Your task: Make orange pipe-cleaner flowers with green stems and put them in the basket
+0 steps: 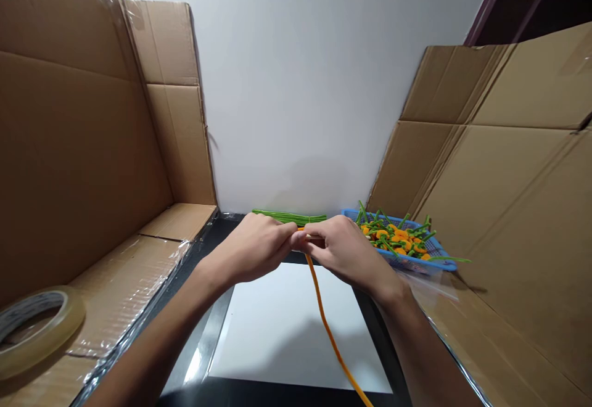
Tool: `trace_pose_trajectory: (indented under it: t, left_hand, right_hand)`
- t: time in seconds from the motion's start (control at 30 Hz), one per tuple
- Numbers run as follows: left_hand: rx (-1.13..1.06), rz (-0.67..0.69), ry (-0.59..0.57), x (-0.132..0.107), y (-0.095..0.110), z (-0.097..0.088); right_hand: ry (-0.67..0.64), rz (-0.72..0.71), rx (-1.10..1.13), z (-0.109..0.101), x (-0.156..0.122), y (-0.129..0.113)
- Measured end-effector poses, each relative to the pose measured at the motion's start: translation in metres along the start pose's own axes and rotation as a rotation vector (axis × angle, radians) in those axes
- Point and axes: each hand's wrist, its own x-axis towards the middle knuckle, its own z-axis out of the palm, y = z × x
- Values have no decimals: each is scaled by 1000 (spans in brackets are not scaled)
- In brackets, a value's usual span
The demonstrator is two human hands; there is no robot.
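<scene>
Orange stem (324, 314) runs from near you across the sheet (268, 339), its far end pinched between your left hand (259, 246) and right hand (345, 250). Uneven twisting could kink it, and your right wrist, just beside the basket (437, 263), could nudge it.

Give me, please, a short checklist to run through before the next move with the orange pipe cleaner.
1. Left hand and right hand both pinch the orange pipe cleaner: ok.
2. Its tail free of snags: runs out of frame, cannot tell.
3. Green pipe cleaners close behind the hands: ok.
4. Room left in the blue basket: cannot tell.
5. Tape roll away from the white sheet: ok.
</scene>
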Motion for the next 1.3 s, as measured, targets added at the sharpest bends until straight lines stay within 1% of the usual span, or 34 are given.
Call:
trace_pose_trajectory:
  t: [0.1,0.17,0.3,0.37,0.4,0.5,0.57,0.63,0.7,0.73,0.77,0.8,0.87,0.93,0.97,1.13,1.23,1.3]
  left_hand:
    - [-39,-23,33,1,-1,-1]
    - [-112,-62,34,1,0,-1]
    - [-302,-144,6,2,5,-1]
    - [-366,-177,16,3,5,0]
    - [-392,-199,33,4,4,0]
    - [-514,-292,142,6,-5,1]
    - [-672,-357,236,7,-14,1]
    - [-866,-404,308,7,-22,0]
    - [-1033,-444,352,7,-28,-3]
    - [-1104,-462,370,7,-30,-5]
    - [-1170,-478,388,6,-31,-7]
    - [-1236,-489,403,5,-32,-9]
    - [-1361,-497,409,4,-33,-13]
    - [-1464,-482,381,2,-32,-16]
    - [-1503,-464,355,2,-31,-17]
    - [-1633,-322,201,-1,-17,-19]
    - [-1615,-279,57,-4,-9,-21]
    - [-1570,-277,-64,-6,-6,-23]
  right_hand:
    - [-46,-7,113,-1,-1,2]
    - [-58,1,147,-2,-1,3]
    - [-56,37,89,-3,-2,2]
    - [-43,55,25,-4,-1,2]
    - [-14,53,-12,-4,-1,3]
    - [154,-29,-133,-4,1,6]
    - [306,-89,-207,-2,3,8]
    - [504,-76,-256,0,4,9]
    - [708,-22,-234,3,6,9]
    - [779,-5,-189,4,6,10]
    - [799,4,-121,5,7,10]
    - [770,10,-36,6,8,11]
    - [650,30,140,8,9,14]
    - [558,74,255,12,11,17]
    - [541,96,282,13,12,18]
    - [463,120,392,21,16,23]
    - [433,115,592,23,19,29]
    - [381,113,750,22,20,33]
